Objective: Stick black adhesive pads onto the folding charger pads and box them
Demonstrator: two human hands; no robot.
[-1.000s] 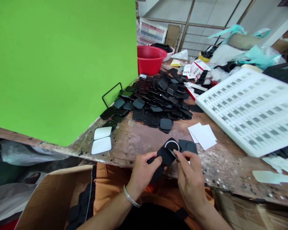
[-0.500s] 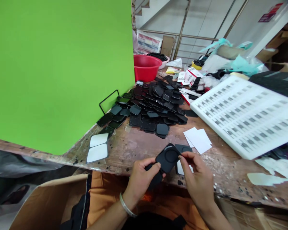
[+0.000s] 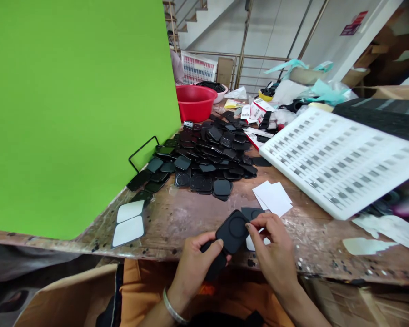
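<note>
My left hand (image 3: 194,265) grips a black rounded-square pad (image 3: 232,231) with a circle mark on its face, thumb on its lower left corner. My right hand (image 3: 271,247) pinches the pad's right edge with its fingertips. Both hands hover at the near edge of the worn wooden table (image 3: 191,211). Under the pad lies another dark piece (image 3: 252,212) and a small white slip (image 3: 249,244). A big heap of similar black pads (image 3: 204,154) sits farther back.
A white slotted tray (image 3: 337,156) lies at the right. White paper squares (image 3: 271,196) lie beside it, two white stickers (image 3: 128,220) at the left edge. A red basin (image 3: 195,101) stands behind the heap. A cardboard box (image 3: 68,297) is below left.
The pad's white-ringed side showed a second ago; now its plain black face is up. The view has drifted, so hands and table sit lower and further left.
</note>
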